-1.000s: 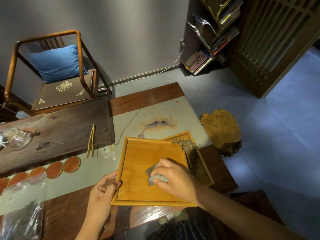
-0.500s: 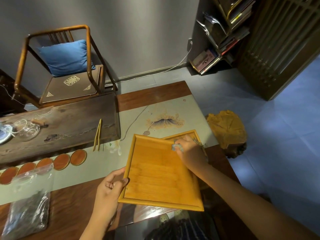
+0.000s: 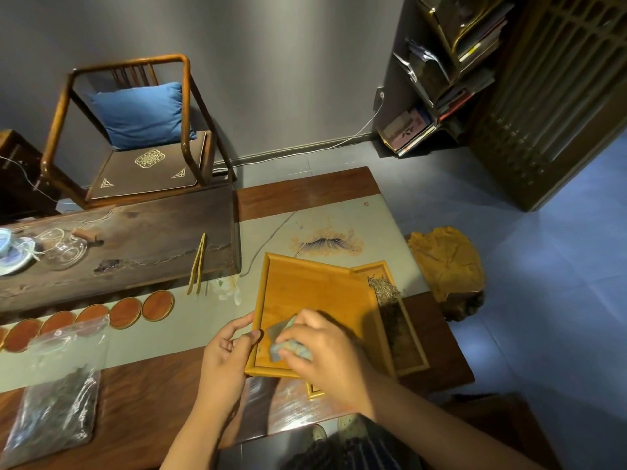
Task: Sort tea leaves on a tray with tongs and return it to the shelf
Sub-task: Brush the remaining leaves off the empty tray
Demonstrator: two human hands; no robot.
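Near edge of the bench point(image 3: 135, 405): the right hand point(image 3: 325, 354) is closed on a grey-blue cloth point(image 3: 288, 346), pressing it onto the floor of the upper tray point(image 3: 319, 293). The left hand point(image 3: 224, 357) pinches that tray's near-left rim. This tray lies askew across a second tray point(image 3: 412, 354) holding the tea leaves point(image 3: 385, 290), toward the bench's right edge.

Risk: a hard wipe could skid the upper tray into the leaves, or push the lower tray off the right edge.

Further back, the tongs point(image 3: 197, 264) rest unused against the dark board point(image 3: 135, 239).
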